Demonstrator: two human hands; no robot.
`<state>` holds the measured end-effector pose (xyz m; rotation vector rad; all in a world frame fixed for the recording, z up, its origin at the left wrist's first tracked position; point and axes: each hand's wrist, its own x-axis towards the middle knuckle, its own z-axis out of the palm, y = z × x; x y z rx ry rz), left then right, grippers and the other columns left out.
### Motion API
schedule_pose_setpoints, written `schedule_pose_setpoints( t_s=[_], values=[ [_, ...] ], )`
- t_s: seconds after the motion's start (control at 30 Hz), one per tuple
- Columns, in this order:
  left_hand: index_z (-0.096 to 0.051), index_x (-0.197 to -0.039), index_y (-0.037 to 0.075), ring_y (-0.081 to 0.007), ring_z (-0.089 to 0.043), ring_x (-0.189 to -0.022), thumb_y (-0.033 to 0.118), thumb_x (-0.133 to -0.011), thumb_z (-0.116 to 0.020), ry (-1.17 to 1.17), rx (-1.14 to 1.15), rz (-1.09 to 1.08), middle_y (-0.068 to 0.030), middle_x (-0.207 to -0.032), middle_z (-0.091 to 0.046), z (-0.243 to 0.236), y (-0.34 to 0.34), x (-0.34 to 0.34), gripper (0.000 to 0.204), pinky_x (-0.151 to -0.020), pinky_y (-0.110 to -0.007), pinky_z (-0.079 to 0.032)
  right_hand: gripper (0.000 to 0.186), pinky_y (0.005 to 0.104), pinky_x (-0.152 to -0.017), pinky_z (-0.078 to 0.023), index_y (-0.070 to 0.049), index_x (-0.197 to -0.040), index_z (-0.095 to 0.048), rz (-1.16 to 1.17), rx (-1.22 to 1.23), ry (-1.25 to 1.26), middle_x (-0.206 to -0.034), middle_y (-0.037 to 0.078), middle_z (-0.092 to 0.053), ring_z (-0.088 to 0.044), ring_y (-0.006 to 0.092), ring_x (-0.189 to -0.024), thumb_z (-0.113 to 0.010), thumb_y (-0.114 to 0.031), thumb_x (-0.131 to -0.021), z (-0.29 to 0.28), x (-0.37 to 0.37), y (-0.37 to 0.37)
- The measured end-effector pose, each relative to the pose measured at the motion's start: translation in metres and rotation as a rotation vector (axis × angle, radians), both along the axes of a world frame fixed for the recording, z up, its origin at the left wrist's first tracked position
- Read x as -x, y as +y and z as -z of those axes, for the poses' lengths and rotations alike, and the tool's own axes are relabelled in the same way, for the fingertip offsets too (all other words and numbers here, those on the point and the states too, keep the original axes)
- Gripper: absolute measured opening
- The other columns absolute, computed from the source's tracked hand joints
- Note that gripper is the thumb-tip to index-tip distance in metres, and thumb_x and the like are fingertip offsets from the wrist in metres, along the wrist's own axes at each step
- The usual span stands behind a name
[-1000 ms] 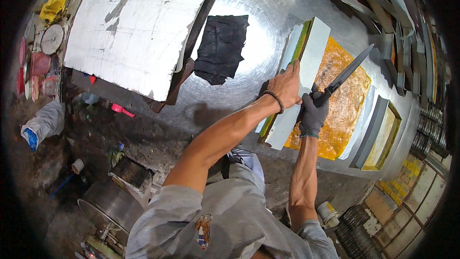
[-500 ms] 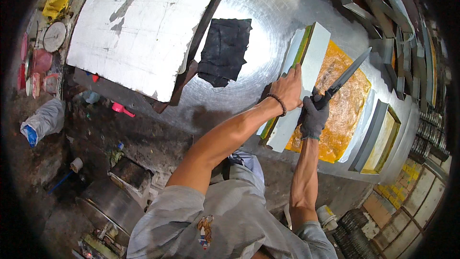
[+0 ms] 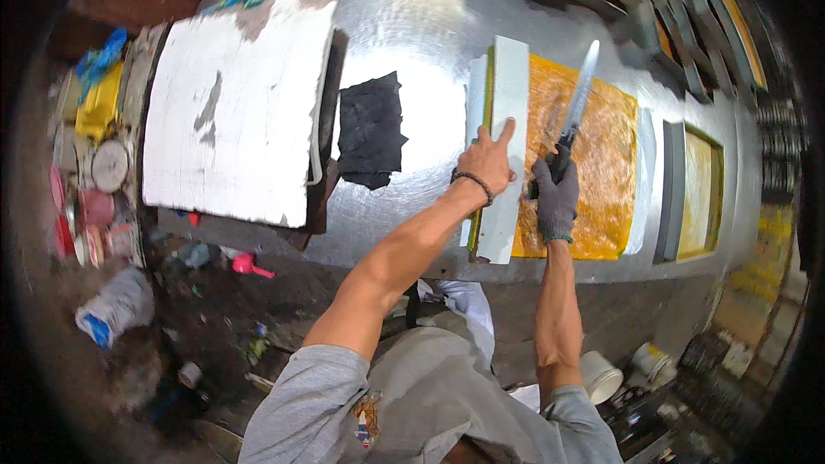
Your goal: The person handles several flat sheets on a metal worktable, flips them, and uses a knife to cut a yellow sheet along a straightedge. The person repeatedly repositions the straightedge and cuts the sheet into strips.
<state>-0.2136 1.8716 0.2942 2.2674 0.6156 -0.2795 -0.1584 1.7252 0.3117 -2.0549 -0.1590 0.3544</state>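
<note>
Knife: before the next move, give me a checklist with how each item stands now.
1. Knife held by its handle in the right hand: ok.
2. Tip aimed away from the left hand: ok.
3. Left hand on the white bar: ok.
4. Both hands gloved: not ok, left is bare.
5. Black cloth clear of the bar: ok, a gap shows.
6. Blade touching the orange slab: cannot tell.

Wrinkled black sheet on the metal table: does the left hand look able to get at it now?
Probably yes: the bare left hand rests on the long pale-grey bar; nothing tall stands between it and the black sheet, though it must leave the bar.
</note>
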Motion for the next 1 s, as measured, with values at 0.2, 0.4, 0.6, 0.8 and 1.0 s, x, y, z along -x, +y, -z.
schedule_pose_setpoints(
  t_s=[0.2,0.4,0.6,0.8,1.0],
  values=[
    [-0.014,-0.164,0.016,-0.0542,-0.059,-0.117,0.034,-0.077,-0.089,0.065,-0.018,0.141,-0.0370,-0.130,-0.048,-0.015,0.006,-0.009,0.117,-0.099,-0.054,-0.052,0.054,0.0355,-0.064,-0.056,-0.008,-0.152,-0.043,-0.173,0.223,-0.438,-0.099,0.016,-0.069,-0.068,0.0222,-0.069,-0.056,-0.019,-0.100,0.005,0.013,-0.027],
    [-0.008,-0.165,0.014,-0.0569,-0.058,-0.118,0.031,-0.066,-0.096,0.130,-0.085,0.200,-0.0393,-0.140,-0.041,-0.016,0.006,-0.015,0.133,-0.099,-0.056,-0.053,0.065,0.0513,-0.097,-0.051,-0.003,-0.155,-0.037,-0.300,0.245,-0.190,-0.124,0.032,-0.064,-0.064,0.0469,-0.111,-0.058,-0.016,-0.095,-0.001,-0.011,0.001],
    [-0.009,-0.164,0.009,-0.0560,-0.063,-0.108,0.030,-0.065,-0.096,0.139,-0.124,0.234,-0.0379,-0.126,-0.049,-0.016,0.005,-0.019,0.134,-0.092,-0.055,-0.056,0.065,0.0531,-0.097,-0.049,0.002,-0.154,-0.036,-0.322,0.247,-0.061,-0.123,0.037,-0.062,-0.062,0.0494,-0.113,-0.055,-0.020,-0.096,-0.003,-0.038,0.030],
    [-0.008,-0.164,0.007,-0.0546,-0.065,-0.100,0.032,-0.061,-0.098,0.094,-0.147,0.249,-0.0358,-0.118,-0.051,-0.004,0.007,-0.016,0.138,-0.086,-0.053,-0.057,0.064,0.0533,-0.096,-0.050,0.002,-0.154,-0.035,-0.337,0.296,-0.012,-0.121,0.038,-0.062,-0.064,0.0492,-0.111,-0.054,-0.023,-0.099,-0.015,-0.051,0.043],
    [-0.005,-0.163,0.003,-0.0535,-0.065,-0.097,0.032,-0.057,-0.099,0.103,-0.153,0.286,-0.0341,-0.116,-0.051,-0.003,0.008,-0.019,0.145,-0.085,-0.053,-0.057,0.056,0.0537,-0.091,-0.053,0.009,-0.141,-0.041,-0.319,0.289,-0.063,-0.111,0.036,-0.066,-0.065,0.0499,-0.108,-0.057,-0.021,-0.097,-0.007,-0.051,0.048]
  ],
)
